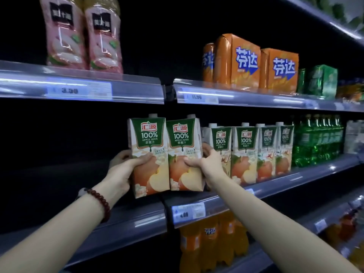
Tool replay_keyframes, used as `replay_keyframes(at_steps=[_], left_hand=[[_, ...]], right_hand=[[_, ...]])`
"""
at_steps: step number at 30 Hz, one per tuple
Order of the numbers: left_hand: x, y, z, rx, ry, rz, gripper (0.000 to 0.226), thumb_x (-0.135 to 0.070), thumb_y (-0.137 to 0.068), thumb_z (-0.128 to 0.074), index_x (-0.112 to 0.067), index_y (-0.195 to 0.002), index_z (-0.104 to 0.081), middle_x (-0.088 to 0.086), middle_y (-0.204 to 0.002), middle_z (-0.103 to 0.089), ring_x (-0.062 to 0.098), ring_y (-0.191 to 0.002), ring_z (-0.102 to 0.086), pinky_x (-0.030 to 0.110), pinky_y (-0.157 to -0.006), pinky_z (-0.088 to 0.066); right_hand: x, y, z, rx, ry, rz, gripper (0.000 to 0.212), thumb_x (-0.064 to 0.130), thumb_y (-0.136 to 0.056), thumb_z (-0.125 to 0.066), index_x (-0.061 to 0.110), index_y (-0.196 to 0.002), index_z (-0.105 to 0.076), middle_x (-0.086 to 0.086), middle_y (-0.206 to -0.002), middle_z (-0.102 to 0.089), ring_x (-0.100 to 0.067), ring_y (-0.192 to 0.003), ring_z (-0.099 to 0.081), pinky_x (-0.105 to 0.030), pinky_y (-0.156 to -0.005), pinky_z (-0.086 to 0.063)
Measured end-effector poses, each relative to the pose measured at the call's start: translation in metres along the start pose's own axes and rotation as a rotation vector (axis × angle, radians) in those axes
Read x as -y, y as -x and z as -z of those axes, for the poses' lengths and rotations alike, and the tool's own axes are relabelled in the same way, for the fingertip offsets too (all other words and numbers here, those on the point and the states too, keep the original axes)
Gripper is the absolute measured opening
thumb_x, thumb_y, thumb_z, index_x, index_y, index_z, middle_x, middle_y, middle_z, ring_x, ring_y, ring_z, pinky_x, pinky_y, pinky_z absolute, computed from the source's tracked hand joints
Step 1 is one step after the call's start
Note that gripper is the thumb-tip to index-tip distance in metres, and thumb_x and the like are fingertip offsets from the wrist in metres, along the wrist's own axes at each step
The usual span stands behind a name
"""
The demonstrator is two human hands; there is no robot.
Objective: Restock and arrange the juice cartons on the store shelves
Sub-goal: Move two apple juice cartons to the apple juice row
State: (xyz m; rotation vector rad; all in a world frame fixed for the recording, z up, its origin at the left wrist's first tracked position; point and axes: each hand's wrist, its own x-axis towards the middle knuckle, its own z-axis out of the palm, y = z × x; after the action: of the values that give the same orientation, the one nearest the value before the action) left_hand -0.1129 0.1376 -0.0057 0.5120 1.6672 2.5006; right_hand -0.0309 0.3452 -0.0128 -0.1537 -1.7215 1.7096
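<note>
We hold two apple juice cartons side by side at the centre of the frame, above the front lip of the middle shelf (285, 184). The left hand (126, 170) grips the left carton (149, 152), with its fingers (146, 157) clamped across the front face low down. The right hand (204, 162) grips the right carton (184, 150), with its fingers (190, 161) clamped on the front face and right edge. The two cartons touch along their inner edges. Both lean slightly, and their bases appear to sit at or just over the shelf lip; we cannot tell whether they rest on it.

A row of four matching cartons (244, 152) stands further back, to the right of centre. The right hand sits just in front of the nearest one.

Risks, as we judge them:
- Both grips sit low on tall cartons, so a quick push could tip the tops backward or forward.
- The bases could catch on the lip, and a carton could fall off the front edge.
- The right hand is close to the row. Sliding right could knock the nearest standing carton.
- Uneven hand pressure could split the pair and twist one label off-face.
</note>
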Motion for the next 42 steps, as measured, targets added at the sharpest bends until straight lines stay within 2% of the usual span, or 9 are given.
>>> replay_keyframes(at_steps=[4,12,19,27,29,31,33,38,42], left_hand=[[0.014,-0.008,-0.001,-0.048,0.032,-0.017,0.051,-0.007,-0.055,-0.087,-0.007,-0.101,-0.065,0.008,-0.091,-0.076,0.019,-0.072,-0.074,0.026,-0.054,-0.057],[0.034,-0.015,0.010,-0.072,-0.012,-0.068,0.055,-0.014,-0.045,-0.087,-0.012,-0.096,-0.067,0.002,-0.082,-0.078,0.017,-0.071,-0.075,0.024,-0.052,-0.057],[0.037,-0.012,0.005,-0.049,-0.043,-0.084,0.062,-0.018,-0.042,-0.088,-0.011,-0.100,-0.067,0.003,-0.087,-0.078,0.018,-0.077,-0.075,0.025,-0.057,-0.058],[0.038,-0.003,0.003,-0.048,-0.079,-0.083,0.071,-0.026,-0.031,-0.091,-0.014,-0.097,-0.067,0.004,-0.091,-0.077,0.019,-0.080,-0.075,0.026,-0.058,-0.058],[0.038,-0.002,0.003,-0.044,-0.090,-0.079,0.073,-0.028,-0.031,-0.091,-0.017,-0.099,-0.068,0.003,-0.093,-0.077,0.018,-0.082,-0.075,0.027,-0.060,-0.058],[0.040,-0.003,0.005,-0.043,-0.107,-0.077,0.075,-0.031,-0.031,-0.092,-0.020,-0.102,-0.069,0.001,-0.095,-0.077,0.018,-0.084,-0.074,0.028,-0.063,-0.058],[0.043,-0.004,0.007,-0.036,-0.115,-0.078,0.073,-0.033,-0.033,-0.093,-0.023,-0.101,-0.070,0.001,-0.097,-0.077,0.019,-0.086,-0.074,0.027,-0.062,-0.058],[0.047,0.000,0.010,0.006,-0.100,-0.104,0.059,-0.033,-0.043,-0.092,-0.030,-0.099,-0.072,0.002,-0.101,-0.076,0.020,-0.090,-0.074,0.026,-0.064,-0.059],[0.051,0.010,0.004,-0.035,-0.132,-0.148,0.047,-0.034,-0.054,-0.086,-0.031,-0.099,-0.070,-0.001,-0.099,-0.077,0.017,-0.089,-0.074,0.025,-0.065,-0.059]], right_hand=[[-0.012,-0.014,0.001,0.029,0.001,0.040,0.066,0.001,-0.061,-0.085,0.009,-0.120,-0.055,-0.007,-0.110,-0.069,-0.027,-0.099,-0.067,-0.043,-0.083,-0.057],[-0.038,-0.012,-0.002,0.088,0.029,0.035,0.062,0.010,-0.069,-0.084,0.019,-0.120,-0.050,0.004,-0.101,-0.067,-0.014,-0.090,-0.065,-0.032,-0.073,-0.056],[-0.020,-0.018,0.010,0.185,0.382,0.072,0.077,0.029,-0.075,-0.080,0.005,-0.137,-0.041,-0.010,-0.127,-0.057,-0.030,-0.113,-0.056,-0.048,-0.094,-0.051],[-0.012,-0.018,0.017,0.256,0.393,0.010,0.064,0.025,-0.077,-0.078,0.005,-0.129,-0.046,-0.013,-0.122,-0.061,-0.034,-0.108,-0.060,-0.050,-0.090,-0.053],[-0.011,-0.017,0.019,0.250,0.419,0.000,0.056,0.027,-0.078,-0.078,0.002,-0.120,-0.050,-0.013,-0.112,-0.065,-0.032,-0.099,-0.063,-0.048,-0.084,-0.056],[-0.012,-0.018,0.022,0.254,0.476,0.023,0.039,0.030,-0.079,-0.077,0.004,-0.098,-0.056,-0.010,-0.092,-0.067,-0.023,-0.077,-0.065,-0.032,-0.063,-0.059],[-0.012,-0.016,0.026,0.273,0.491,0.045,0.030,0.030,-0.080,-0.076,0.012,-0.081,-0.052,-0.006,-0.081,-0.065,-0.015,-0.062,-0.059,-0.017,-0.042,-0.046],[-0.010,-0.011,0.029,0.332,0.508,0.089,0.025,0.028,-0.084,-0.071,0.013,-0.084,-0.051,-0.007,-0.091,-0.066,-0.024,-0.085,-0.066,-0.036,-0.071,-0.060],[-0.012,-0.006,0.028,0.230,0.670,0.187,0.037,0.038,-0.083,-0.070,0.007,-0.096,-0.054,-0.005,-0.091,-0.063,-0.019,-0.080,-0.061,-0.028,-0.061,-0.053]])
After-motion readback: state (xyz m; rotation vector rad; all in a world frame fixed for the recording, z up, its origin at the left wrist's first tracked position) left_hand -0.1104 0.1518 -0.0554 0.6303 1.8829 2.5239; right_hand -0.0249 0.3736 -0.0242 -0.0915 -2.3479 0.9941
